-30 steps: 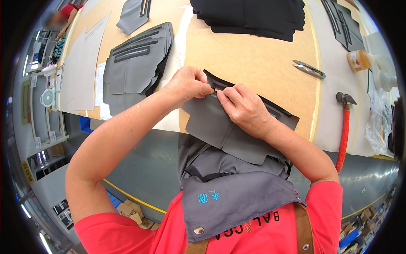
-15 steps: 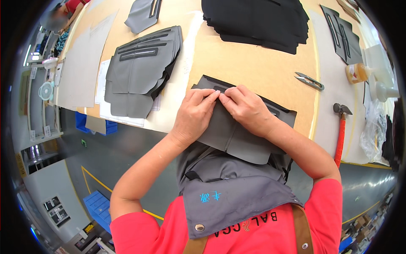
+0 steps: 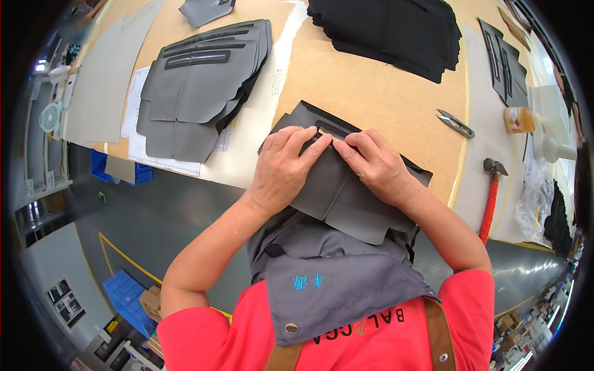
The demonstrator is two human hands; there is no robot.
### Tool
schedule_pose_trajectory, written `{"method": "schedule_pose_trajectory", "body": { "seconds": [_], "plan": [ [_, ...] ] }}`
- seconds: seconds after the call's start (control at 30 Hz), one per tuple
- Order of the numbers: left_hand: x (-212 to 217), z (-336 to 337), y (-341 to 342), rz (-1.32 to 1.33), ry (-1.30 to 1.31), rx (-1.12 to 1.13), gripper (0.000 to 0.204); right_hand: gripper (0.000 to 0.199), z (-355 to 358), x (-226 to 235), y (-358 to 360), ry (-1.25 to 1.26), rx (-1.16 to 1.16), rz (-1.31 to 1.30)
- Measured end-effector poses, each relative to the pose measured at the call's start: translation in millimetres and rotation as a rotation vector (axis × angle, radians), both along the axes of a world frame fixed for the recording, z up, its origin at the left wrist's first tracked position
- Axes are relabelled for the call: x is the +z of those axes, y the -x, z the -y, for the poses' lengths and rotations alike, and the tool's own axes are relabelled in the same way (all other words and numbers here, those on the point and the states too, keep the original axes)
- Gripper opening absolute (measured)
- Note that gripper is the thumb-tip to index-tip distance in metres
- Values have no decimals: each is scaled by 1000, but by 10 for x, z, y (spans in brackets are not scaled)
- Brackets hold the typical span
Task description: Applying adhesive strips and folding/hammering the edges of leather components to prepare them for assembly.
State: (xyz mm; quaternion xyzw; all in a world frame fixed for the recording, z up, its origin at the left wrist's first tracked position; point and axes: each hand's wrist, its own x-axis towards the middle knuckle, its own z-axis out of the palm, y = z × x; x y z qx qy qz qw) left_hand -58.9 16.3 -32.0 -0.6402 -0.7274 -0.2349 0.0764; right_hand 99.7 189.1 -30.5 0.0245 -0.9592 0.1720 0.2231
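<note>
A grey sheet-material panel (image 3: pixel 346 207) with a black-bordered slot lies at the table's front edge, its near part hanging toward my apron. My left hand (image 3: pixel 281 167) pinches the panel at the slot's edge, left of its middle. Close beside it, my right hand (image 3: pixel 380 167) grips the same edge with thumb and fingers. Between my fingertips the slot gapes a little, and a tan patch shows through. My fingers hide most of the slot's left part.
Stacked grey slotted panels (image 3: pixel 185 93) lie at left on printed paper, with a black stack (image 3: pixel 390 37) farther back. Toward the right are thread snips (image 3: pixel 456 123), a red-handled hammer (image 3: pixel 490 201), a jar of amber liquid (image 3: pixel 520 120) and a crumpled clear bag (image 3: pixel 534 201).
My fingertips have moved slightly apart along the slot's edge, and the slot now gapes between them. The panel has turned slightly, and the whole view has shifted a little.
</note>
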Motion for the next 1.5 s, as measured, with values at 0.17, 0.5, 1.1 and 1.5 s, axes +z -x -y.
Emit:
{"method": "schedule_pose_trajectory", "body": {
  "seconds": [0.17, 0.5, 1.1, 1.5],
  "plan": [
    [-9, -34, -39, 16, 6, -33, 45, 25, 52, -12, -23, 194, -92, 6],
    [1, -5, -1, -38, 31, -68, 47, 35, 57, -18, -154, 141, -95, 30],
    [67, 17, -161, 8, 69, -136, 48, 19, 94, 96, -252, 389, -236, 107],
    [70, 58, -173, 43, 152, -125, 50, 29, 69, 26, -355, 240, -146, 53]
  ]
}}
